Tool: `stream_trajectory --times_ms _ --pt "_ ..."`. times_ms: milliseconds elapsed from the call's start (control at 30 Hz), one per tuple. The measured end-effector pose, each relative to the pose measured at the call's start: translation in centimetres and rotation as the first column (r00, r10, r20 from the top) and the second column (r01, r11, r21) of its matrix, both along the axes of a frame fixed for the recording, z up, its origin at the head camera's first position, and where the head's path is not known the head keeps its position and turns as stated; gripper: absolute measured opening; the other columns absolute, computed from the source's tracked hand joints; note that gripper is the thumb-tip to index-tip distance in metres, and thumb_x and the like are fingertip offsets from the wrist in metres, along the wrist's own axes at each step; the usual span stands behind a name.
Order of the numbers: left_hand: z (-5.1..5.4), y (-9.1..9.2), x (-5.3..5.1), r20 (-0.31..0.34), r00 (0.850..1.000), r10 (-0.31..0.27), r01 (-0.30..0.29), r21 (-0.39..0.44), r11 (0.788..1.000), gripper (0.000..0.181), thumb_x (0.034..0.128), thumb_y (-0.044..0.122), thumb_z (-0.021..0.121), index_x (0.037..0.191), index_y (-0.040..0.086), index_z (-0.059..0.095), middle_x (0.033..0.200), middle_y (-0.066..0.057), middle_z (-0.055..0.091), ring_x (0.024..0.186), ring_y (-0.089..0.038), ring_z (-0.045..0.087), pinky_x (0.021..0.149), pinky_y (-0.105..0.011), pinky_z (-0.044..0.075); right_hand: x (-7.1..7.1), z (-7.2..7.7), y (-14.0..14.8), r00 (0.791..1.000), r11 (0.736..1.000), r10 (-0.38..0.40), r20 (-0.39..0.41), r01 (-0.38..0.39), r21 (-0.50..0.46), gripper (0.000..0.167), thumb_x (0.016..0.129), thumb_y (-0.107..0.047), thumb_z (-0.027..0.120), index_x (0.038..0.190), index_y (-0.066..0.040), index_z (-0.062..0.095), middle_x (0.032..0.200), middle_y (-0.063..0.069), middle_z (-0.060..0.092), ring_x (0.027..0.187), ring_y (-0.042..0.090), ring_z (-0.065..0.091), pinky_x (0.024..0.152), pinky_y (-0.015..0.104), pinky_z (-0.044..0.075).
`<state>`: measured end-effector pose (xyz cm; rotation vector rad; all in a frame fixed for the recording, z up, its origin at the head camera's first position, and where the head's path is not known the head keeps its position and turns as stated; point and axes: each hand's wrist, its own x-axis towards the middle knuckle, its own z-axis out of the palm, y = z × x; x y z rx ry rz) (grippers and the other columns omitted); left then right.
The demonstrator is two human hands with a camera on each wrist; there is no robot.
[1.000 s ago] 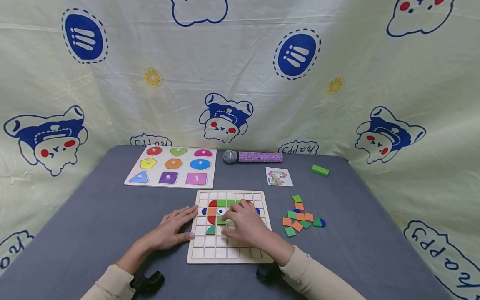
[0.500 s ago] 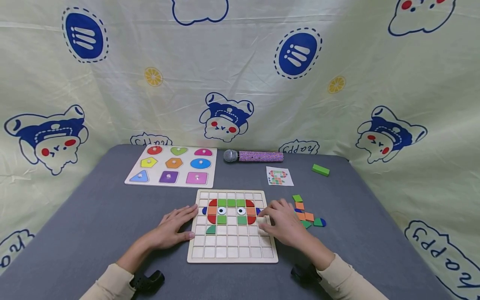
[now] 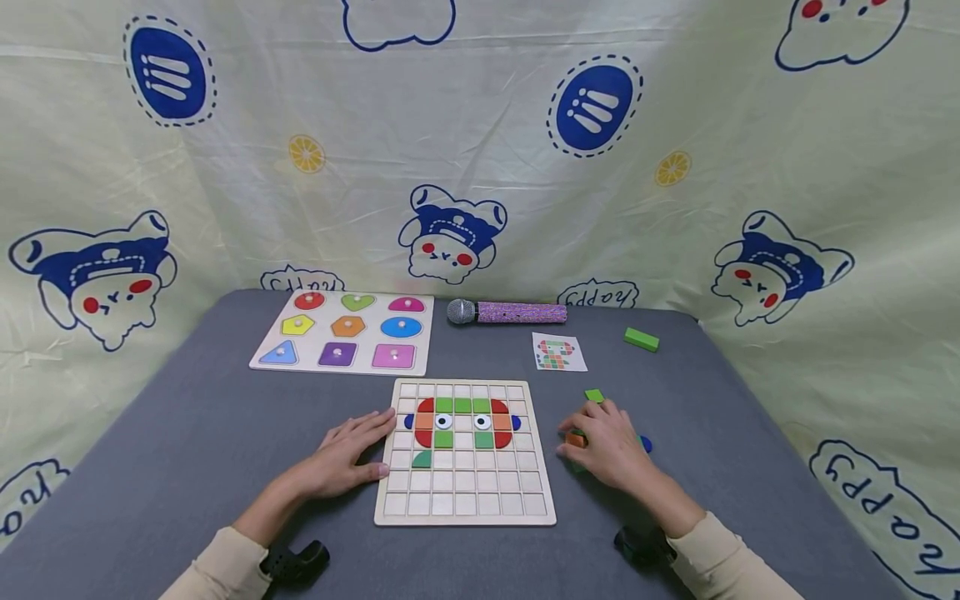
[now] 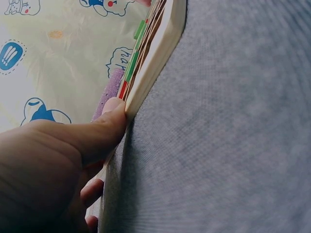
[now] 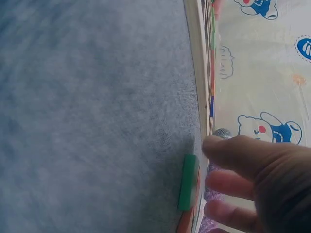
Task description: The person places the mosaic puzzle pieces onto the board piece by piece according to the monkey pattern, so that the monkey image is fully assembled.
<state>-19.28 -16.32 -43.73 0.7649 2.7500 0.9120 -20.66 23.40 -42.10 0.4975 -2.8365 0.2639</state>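
Observation:
My left hand (image 3: pixel 345 457) rests against the left edge of a wooden grid board (image 3: pixel 465 506), its fingers straight. In the left wrist view the thumb (image 4: pixel 114 114) touches the board's rim. Red, green, orange and blue tiles and two eye tiles form a pattern in the upper rows, with a green quarter-round tile (image 3: pixel 422 459) below. My right hand (image 3: pixel 609 443) hovers over the loose tiles right of the board, its thumb and fingers apart around an orange tile (image 3: pixel 575 440). The right wrist view shows a green tile (image 5: pixel 187 182) below the thumb. The hand hides most loose tiles.
A patterned card (image 3: pixel 559 352) lies behind the board, and a green block (image 3: pixel 641 339) sits farther right. At the back are a purple glittery microphone (image 3: pixel 517 313) and a white shape-puzzle board (image 3: pixel 318 343). A printed cloth (image 3: pixel 480 125) hangs behind the grey table (image 3: pixel 187 433).
My right hand has moved right, off the grid board and onto the loose tiles, uncovering the pattern's right half. The left hand has stayed at the board's edge.

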Motion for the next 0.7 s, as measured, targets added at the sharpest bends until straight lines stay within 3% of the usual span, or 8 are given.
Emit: stream_trajectory --times_ms 300,567,700 --pt "0.1 0.0 0.1 0.000 1.000 -0.001 0.001 0.000 1.000 0.070 0.0893 0.035 0.062 0.146 0.006 0.033 0.155 -0.013 0.028 0.142 -0.040 0.022 0.107 -0.066 0.013 -0.1 -0.2 0.5 0.998 0.998 -0.047 0.029 0.046 0.040 0.023 0.075 -0.032 0.078 0.093 -0.018 0.072 0.094 0.002 0.057 0.086 0.021 0.043 0.066 0.031 0.027" --pt "0.1 0.0 0.1 0.003 1.000 0.004 -0.004 -0.001 1.000 0.070 0.0895 0.036 0.061 0.146 0.007 0.033 0.156 -0.012 0.028 0.142 -0.040 0.021 0.107 -0.066 0.014 -0.1 -0.3 1.4 0.997 0.998 -0.058 0.054 0.056 0.033 0.023 0.075 -0.028 0.078 0.095 -0.017 0.072 0.112 0.012 0.060 0.093 0.027 0.046 0.070 0.037 0.031" --pt "0.1 0.0 0.0 0.005 1.000 0.004 -0.004 -0.005 1.000 0.070 0.0897 0.036 0.061 0.146 0.007 0.033 0.155 -0.012 0.028 0.142 -0.040 0.021 0.107 -0.066 0.014 0.1 -0.2 1.6 0.997 0.998 -0.056 0.062 0.054 0.027 0.026 0.075 -0.029 0.078 0.097 -0.017 0.072 0.110 0.011 0.060 0.090 0.025 0.044 0.069 0.034 0.028"
